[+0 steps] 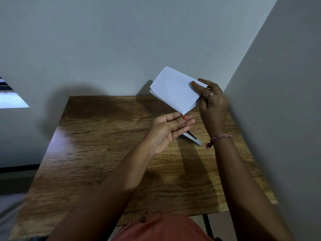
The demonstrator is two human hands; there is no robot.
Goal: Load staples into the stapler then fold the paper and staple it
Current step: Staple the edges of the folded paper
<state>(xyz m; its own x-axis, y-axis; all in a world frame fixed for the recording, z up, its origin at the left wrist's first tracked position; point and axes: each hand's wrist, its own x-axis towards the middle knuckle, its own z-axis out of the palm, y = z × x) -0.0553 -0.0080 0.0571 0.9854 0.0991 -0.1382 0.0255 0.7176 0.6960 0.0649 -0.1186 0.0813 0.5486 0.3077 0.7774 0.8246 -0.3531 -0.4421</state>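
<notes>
Folded paper [175, 89]: held in the air above the far edge of the wooden table [97, 146], up and to the left of the right hand; its layers are seen to gape slightly at the lower left edge.
Right hand [211, 103]: closed in a pinch on the paper's right end — thumb on the near face, fingers behind.
Left hand [169, 128]: open, palm up, fingers extended just under the paper's lowest corner; nothing is gripped (contact with the corner cannot be told).
Stapler [192, 139]: lying on the table directly beneath the left hand's fingers, only its metal end being visible; whether staples have been loaded cannot be seen.
Stage: folding is judged done, stapling not yet.
Risk: with one end pinched, the layers could be allowed to slide apart or the fold to spring open — a staple might then catch only some layers.
Risk: the stapler could be knocked aside if reached for unseen.
</notes>
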